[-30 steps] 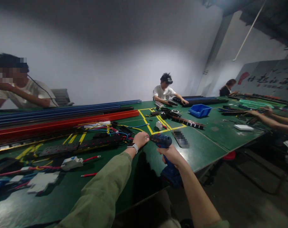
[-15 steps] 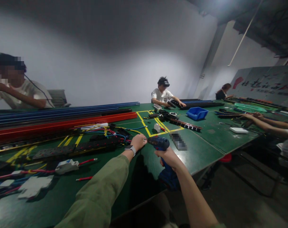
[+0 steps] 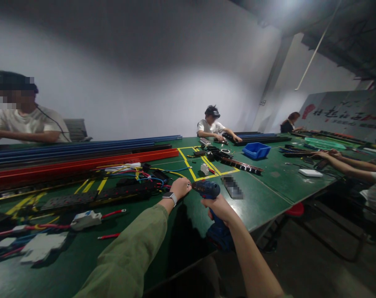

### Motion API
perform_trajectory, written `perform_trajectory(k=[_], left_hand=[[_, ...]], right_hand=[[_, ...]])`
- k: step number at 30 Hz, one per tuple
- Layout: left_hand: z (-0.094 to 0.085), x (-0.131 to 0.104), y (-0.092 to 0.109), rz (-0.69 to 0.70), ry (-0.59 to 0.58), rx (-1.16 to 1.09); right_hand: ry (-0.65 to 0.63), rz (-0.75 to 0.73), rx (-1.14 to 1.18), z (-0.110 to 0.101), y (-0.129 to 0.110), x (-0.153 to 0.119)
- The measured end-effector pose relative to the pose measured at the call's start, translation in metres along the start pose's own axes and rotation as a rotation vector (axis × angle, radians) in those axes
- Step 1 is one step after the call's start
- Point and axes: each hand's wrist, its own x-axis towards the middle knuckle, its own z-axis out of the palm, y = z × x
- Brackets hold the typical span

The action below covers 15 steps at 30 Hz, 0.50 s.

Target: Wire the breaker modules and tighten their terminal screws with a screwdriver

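Note:
My right hand (image 3: 221, 208) is wrapped round the handle of a blue cordless drill (image 3: 210, 188), its front end pointing left. Close to the drill's tip is my left hand (image 3: 180, 188), fingers closed; whatever sits in them is too small to make out. A grey watch (image 3: 170, 197) is on that wrist. Beyond the drill, a white circuit breaker (image 3: 204, 169) with a red lead lies on the green table (image 3: 262, 194). Left of my left hand rests a black socket strip (image 3: 125, 191) among coloured wires.
A dark phone (image 3: 233, 187) lies right of the drill, with a blue bin (image 3: 256, 150) behind it. Orange-red rails (image 3: 82, 166) run along the left. More breakers (image 3: 87, 219) lie by my left sleeve. Across the table sits a co-worker (image 3: 210, 126); others are at both sides.
My hands and the drill hold nearly the same place. The co-worker at left has lowered an arm to the table. The one opposite has shifted a hand slightly.

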Motion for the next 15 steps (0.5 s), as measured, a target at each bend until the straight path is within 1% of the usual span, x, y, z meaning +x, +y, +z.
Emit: perform_trajectory(k=[9, 15], left_hand=[[0.0021, 0.0026, -0.0028, 0.019, -0.007, 0.009], [0.0037, 0.0054, -0.0041, 0.013, -0.012, 0.026]], right_hand=[[-0.007, 0.000, -0.010, -0.0024, 0.0041, 0.0027], [-0.006, -0.031, 0.007, -0.0018, 0.0029, 0.0017]])
